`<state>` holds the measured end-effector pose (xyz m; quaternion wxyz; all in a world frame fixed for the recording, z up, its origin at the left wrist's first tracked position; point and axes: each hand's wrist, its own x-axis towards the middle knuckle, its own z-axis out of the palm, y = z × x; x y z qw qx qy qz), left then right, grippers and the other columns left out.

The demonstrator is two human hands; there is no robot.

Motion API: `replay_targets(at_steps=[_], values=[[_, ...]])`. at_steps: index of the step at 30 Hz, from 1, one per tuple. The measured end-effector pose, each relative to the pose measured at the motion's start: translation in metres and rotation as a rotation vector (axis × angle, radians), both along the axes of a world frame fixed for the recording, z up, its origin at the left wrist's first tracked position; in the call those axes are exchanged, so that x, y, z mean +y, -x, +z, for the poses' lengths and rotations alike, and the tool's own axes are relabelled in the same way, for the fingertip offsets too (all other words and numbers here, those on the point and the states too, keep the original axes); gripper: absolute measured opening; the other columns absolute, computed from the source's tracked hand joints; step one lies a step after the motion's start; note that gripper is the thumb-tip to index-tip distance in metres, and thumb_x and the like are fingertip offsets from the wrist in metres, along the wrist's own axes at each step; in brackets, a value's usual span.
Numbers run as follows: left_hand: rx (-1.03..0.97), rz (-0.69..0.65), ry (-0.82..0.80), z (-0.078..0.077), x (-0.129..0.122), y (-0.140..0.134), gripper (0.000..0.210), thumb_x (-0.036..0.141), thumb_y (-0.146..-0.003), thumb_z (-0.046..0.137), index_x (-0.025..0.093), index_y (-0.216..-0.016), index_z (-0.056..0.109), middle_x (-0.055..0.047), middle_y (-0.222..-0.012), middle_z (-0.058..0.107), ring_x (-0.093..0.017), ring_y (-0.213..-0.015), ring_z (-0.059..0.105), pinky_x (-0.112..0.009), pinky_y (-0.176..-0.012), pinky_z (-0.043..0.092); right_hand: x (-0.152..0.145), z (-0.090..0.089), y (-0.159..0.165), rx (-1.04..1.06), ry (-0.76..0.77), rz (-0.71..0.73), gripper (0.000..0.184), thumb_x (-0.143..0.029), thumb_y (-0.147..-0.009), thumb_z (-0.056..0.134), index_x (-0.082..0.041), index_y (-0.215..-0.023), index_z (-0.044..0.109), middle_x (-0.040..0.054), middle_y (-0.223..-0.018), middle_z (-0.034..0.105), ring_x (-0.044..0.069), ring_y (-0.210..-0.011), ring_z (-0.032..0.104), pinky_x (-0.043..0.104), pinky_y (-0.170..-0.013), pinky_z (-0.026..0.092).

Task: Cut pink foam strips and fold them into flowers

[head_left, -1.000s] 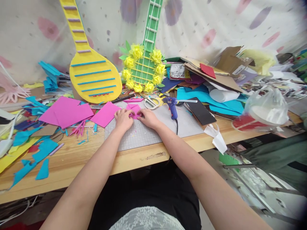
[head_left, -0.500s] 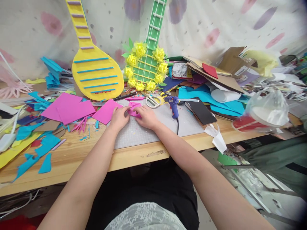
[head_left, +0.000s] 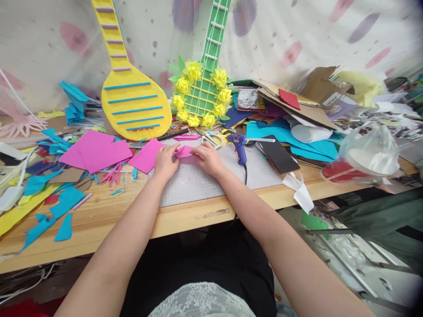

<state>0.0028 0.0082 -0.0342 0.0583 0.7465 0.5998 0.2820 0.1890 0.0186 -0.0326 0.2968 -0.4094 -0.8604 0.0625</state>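
Between my two hands is a small folded piece of pink paper [head_left: 184,152], just above the grey cutting mat [head_left: 198,185]. My left hand [head_left: 166,163] pinches its left end, and my right hand [head_left: 209,159] pinches the right end. Left of my left hand lies a flat pink sheet [head_left: 145,156]. Scissors [head_left: 214,140] with pale handles rest behind my right hand. A blue glue gun [head_left: 240,149] with a glue stick in it lies to the right. Fingers cover both ends of the folded paper.
A yellow paper lute [head_left: 135,103] and a green one ringed with yellow flowers [head_left: 201,94] lean at the back. A phone [head_left: 279,154], a bagged red cup [head_left: 342,171] and cardboard stand right. Pink sheets [head_left: 105,155] and blue scraps [head_left: 68,200] cover the left.
My hands have moved slightly apart, and the pink paper between them now shows a broader, flatter face. The view has shifted a little.
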Motion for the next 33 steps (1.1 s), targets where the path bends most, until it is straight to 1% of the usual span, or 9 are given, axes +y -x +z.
replay_targets(at_steps=[3,7,10,13,17,20,24,30,33], values=[[-0.005,0.001,0.036,-0.002,0.001,0.003,0.041,0.019,-0.077,0.053,0.022,-0.117,0.062,-0.003,-0.101,0.071,-0.023,-0.101,0.055,-0.036,-0.093,0.040,0.002,-0.001,-0.003,0.025,0.054,-0.005,0.028,-0.010,-0.084,0.044,-0.020,-0.100,0.064,0.0039,-0.097,0.068,0.019,-0.094,0.052,0.031,-0.087,0.039],[0.058,0.007,0.066,-0.002,-0.001,0.002,0.036,0.021,-0.078,0.054,0.023,-0.111,0.066,-0.003,-0.098,0.072,-0.023,-0.097,0.059,-0.037,-0.091,0.041,0.003,-0.006,-0.002,0.091,0.216,-0.027,0.034,-0.008,-0.077,0.048,-0.021,-0.107,0.060,0.0014,-0.092,0.067,0.015,-0.084,0.057,0.028,-0.078,0.042],[0.048,0.012,0.075,-0.002,-0.003,0.000,0.031,0.022,-0.078,0.056,0.022,-0.107,0.067,-0.003,-0.098,0.072,-0.023,-0.095,0.059,-0.036,-0.090,0.042,0.007,-0.014,-0.001,0.226,0.347,-0.094,0.028,-0.011,-0.074,0.055,-0.020,-0.100,0.058,-0.0008,-0.083,0.067,0.013,-0.074,0.058,0.027,-0.073,0.043],[0.011,0.039,0.087,-0.003,-0.003,-0.002,0.026,0.024,-0.079,0.057,0.020,-0.103,0.066,-0.004,-0.096,0.072,-0.023,-0.095,0.058,-0.035,-0.089,0.042,0.013,-0.022,0.001,0.360,0.444,-0.170,0.020,-0.014,-0.070,0.060,-0.019,-0.089,0.056,-0.0017,-0.078,0.066,0.011,-0.071,0.059,0.026,-0.072,0.044],[-0.038,0.097,0.110,-0.006,0.001,-0.005,0.026,0.025,-0.081,0.056,0.020,-0.105,0.063,-0.004,-0.094,0.071,-0.023,-0.097,0.057,-0.035,-0.086,0.042,0.014,-0.023,0.005,0.411,0.518,-0.244,0.021,-0.013,-0.068,0.059,-0.019,-0.087,0.054,-0.0040,-0.072,0.062,0.011,-0.069,0.059,0.026,-0.072,0.044],[-0.046,0.122,0.114,-0.008,0.005,-0.008,0.026,0.026,-0.081,0.056,0.020,-0.106,0.062,-0.004,-0.093,0.071,-0.024,-0.097,0.057,-0.036,-0.086,0.041,0.012,-0.020,0.007,0.395,0.527,-0.282,0.019,-0.015,-0.070,0.058,-0.019,-0.088,0.053,-0.0040,-0.071,0.061,0.012,-0.068,0.058,0.026,-0.071,0.043],[-0.057,0.140,0.127,-0.007,0.005,-0.012,0.023,0.024,-0.082,0.054,0.020,-0.103,0.061,-0.005,-0.091,0.070,-0.024,-0.096,0.057,-0.037,-0.086,0.040,0.010,-0.017,0.010,0.352,0.503,-0.335,0.017,-0.018,-0.074,0.055,-0.019,-0.090,0.053,-0.0021,-0.075,0.063,0.012,-0.068,0.057,0.027,-0.071,0.043],[-0.103,0.180,0.120,-0.006,0.005,-0.016,0.023,0.025,-0.082,0.055,0.019,-0.103,0.058,-0.004,-0.090,0.069,-0.024,-0.095,0.056,-0.037,-0.085,0.039,0.010,-0.020,0.015,0.244,0.404,-0.393,0.024,-0.020,-0.078,0.051,-0.020,-0.102,0.051,0.0001,-0.081,0.065,0.015,-0.074,0.059,0.029,-0.073,0.043],[-0.111,0.194,0.118,-0.006,0.005,-0.018,0.022,0.023,-0.080,0.057,0.020,-0.102,0.056,-0.003,-0.089,0.069,-0.023,-0.096,0.055,-0.036,-0.085,0.039,0.007,-0.018,0.019,0.146,0.353,-0.414,0.023,-0.022,-0.081,0.049,-0.018,-0.105,0.050,0.0038,-0.088,0.066,0.017,-0.081,0.060,0.031,-0.074,0.043]])
